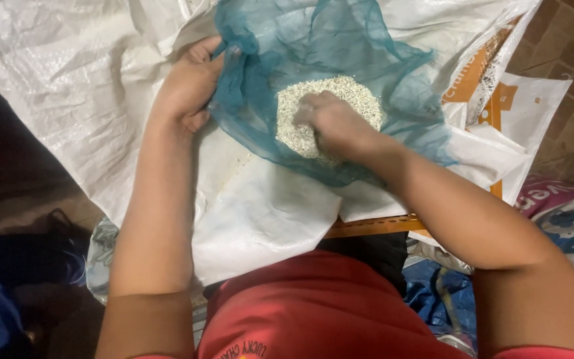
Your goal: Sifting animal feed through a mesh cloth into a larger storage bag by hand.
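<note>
The left hand [191,86] has its grip clamped on a bunched edge of the teal net cloth [340,53], holding it up like a shallow pouch. The right hand [333,123] is pressed into the heap of pale grain [350,93] in the net's hollow, fingers curled down into it; whether they are closed on any grain I cannot tell. If the left grip slackens, the edge would likely sag and grain spill onto the white woven sacks [260,213] beneath. The net is thin, sheer and crumpled; the grain fine and gritty; the sacks glossy, stiff and creased.
</note>
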